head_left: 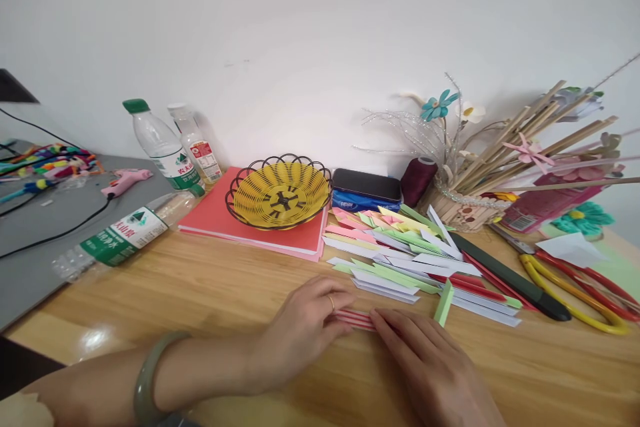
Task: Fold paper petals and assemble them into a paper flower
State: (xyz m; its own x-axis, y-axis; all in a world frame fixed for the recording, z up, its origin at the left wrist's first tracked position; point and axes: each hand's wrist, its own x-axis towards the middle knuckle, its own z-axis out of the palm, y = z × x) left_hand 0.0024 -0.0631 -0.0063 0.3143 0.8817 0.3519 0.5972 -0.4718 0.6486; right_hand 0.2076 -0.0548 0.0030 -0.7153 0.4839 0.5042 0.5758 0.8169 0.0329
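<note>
L hand pinches flat red/wht striped paper strip, R hand on other end, grip unclear.

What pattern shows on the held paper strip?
The paper strip has lengthwise red and whitish stripes; head view.

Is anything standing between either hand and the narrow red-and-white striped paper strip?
Nothing visible: the left hand pinches one end of the narrow red-and-white striped paper strip, and the right hand touches the other. A light-green folded paper piece sits just beyond the right hand, not in between.
</note>
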